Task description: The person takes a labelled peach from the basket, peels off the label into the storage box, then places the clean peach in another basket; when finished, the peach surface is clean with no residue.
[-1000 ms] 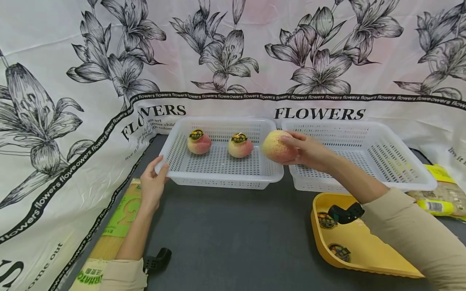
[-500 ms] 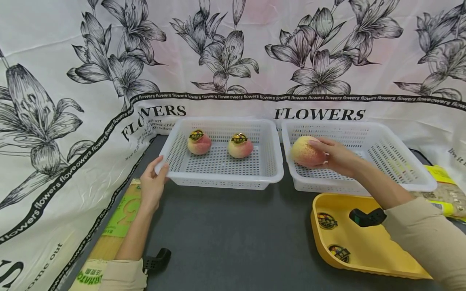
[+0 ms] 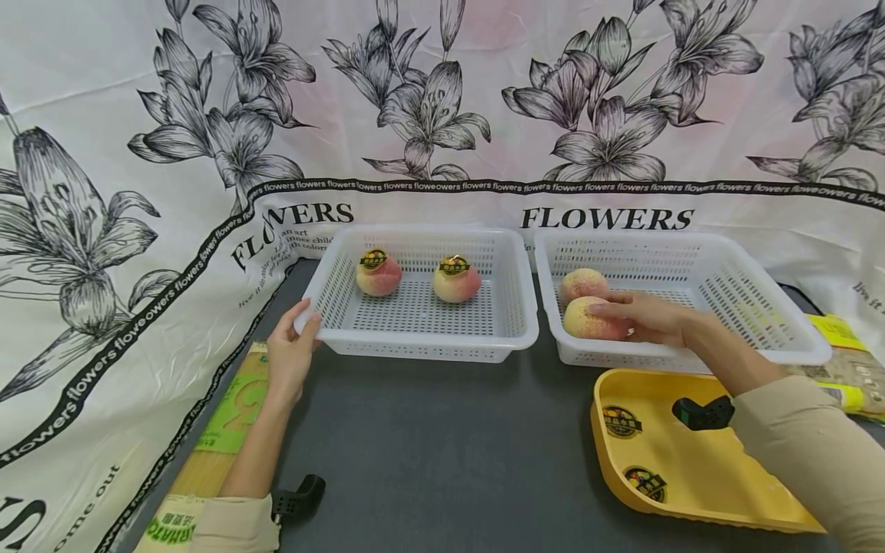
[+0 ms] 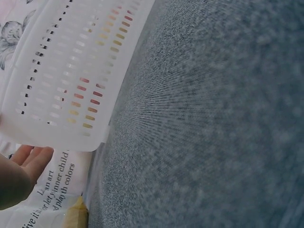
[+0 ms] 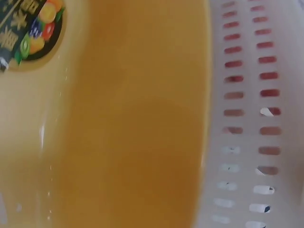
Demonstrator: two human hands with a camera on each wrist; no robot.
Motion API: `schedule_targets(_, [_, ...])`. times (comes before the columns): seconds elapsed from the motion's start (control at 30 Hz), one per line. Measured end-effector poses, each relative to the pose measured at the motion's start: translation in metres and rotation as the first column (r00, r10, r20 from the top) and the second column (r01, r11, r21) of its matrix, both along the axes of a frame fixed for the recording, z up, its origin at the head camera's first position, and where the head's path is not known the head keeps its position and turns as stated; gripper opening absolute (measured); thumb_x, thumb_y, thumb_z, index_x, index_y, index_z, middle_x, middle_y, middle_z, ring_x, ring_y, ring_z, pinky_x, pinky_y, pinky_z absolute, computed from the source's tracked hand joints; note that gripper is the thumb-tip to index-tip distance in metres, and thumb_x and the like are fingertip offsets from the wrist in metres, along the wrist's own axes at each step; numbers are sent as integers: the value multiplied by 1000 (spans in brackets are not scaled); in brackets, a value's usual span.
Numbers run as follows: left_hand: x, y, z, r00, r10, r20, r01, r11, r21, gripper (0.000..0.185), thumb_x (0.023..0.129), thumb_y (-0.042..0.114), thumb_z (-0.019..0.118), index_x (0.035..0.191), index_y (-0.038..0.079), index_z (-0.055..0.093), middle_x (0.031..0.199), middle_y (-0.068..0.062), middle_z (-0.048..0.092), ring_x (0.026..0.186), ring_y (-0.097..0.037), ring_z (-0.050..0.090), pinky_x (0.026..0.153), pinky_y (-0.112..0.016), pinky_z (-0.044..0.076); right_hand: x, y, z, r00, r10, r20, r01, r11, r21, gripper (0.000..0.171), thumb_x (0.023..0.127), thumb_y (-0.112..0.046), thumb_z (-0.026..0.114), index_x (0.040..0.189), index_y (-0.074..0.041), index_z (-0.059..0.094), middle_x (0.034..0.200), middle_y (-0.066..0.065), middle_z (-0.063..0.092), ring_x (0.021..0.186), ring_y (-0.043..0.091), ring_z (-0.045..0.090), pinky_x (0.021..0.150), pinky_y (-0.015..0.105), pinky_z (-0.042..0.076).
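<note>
My left hand (image 3: 293, 342) grips the front left corner of the left white plastic basket (image 3: 415, 343); in the left wrist view its fingers (image 4: 37, 162) lie at the basket's corner. Two peaches with black-and-gold stickers, a left peach (image 3: 379, 278) and a right peach (image 3: 457, 284), sit apart in that basket. Inside the right white basket (image 3: 754, 347), near its front left corner, my right hand (image 3: 650, 316) holds a peach (image 3: 589, 320) from the right side. Just behind it lies another peach (image 3: 584, 284), partly covered. The right wrist view shows reddish fruit through the slots of a basket wall (image 5: 247, 142).
A yellow tray (image 3: 698, 476) stands in front of the right basket, below my right forearm, with black round stickers loose in it. Packaged noodles (image 3: 231, 415) lie beside my left forearm. A yellow-labelled bag (image 3: 846, 353) is at the far right. A floral cloth (image 3: 442, 203) hangs behind.
My right hand has carried its peach rightward from the left basket's edge and lowered it inside the right basket, where the peach behind now shows. My left hand has stayed at the left basket's corner.
</note>
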State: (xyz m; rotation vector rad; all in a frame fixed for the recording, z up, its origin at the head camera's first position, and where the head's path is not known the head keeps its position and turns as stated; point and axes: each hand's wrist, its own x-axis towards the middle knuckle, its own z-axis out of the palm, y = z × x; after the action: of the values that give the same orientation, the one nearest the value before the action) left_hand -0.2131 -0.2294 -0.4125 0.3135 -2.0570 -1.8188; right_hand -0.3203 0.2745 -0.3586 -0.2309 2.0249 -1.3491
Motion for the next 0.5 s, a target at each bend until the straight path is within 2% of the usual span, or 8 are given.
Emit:
schedule_targets(0.07, [0, 0, -1, 1000, 2, -5, -2, 1000, 4, 45, 99, 19, 54, 142, 8, 45, 129, -15, 54, 108, -31, 54, 75, -17, 51, -1, 0, -1, 1000, 9, 15, -9, 999, 32, 79, 98, -37, 52, 152, -2, 7, 141, 22, 33, 110, 27, 50, 95, 41, 45])
schedule_targets(0.2, [0, -1, -2, 1000, 3, -12, -3, 1000, 7, 45, 99, 18, 54, 141, 8, 45, 129, -16, 54, 108, -31, 54, 74, -16, 51, -4, 0, -3, 999, 23, 33, -26, 995, 93, 80, 97, -40, 53, 151, 1, 10, 140, 23, 33, 113, 31, 45, 96, 40, 44])
schedule_targets(0.4, [-1, -1, -2, 1000, -1, -12, 1, 1000, 10, 44, 99, 16, 54, 141, 6, 45, 130, -17, 53, 109, -32, 54, 77, -19, 52, -9, 2, -9, 996, 91, -12, -84, 960, 266, 87, 95, -49, 52, 148, 9, 13, 140, 25, 32, 117, 34, 38, 97, 40, 40])
schedule_targets(0.5, [-1, -1, -2, 1000, 3, -4, -3, 1000, 6, 44, 99, 17, 54, 141, 7, 45, 131, -16, 53, 109, -30, 55, 78, -21, 52, -11, 2, -10, 994, 111, 9, -109, 958, 264, 86, 95, -49, 51, 148, 9, 15, 138, 24, 34, 117, 34, 38, 99, 42, 38])
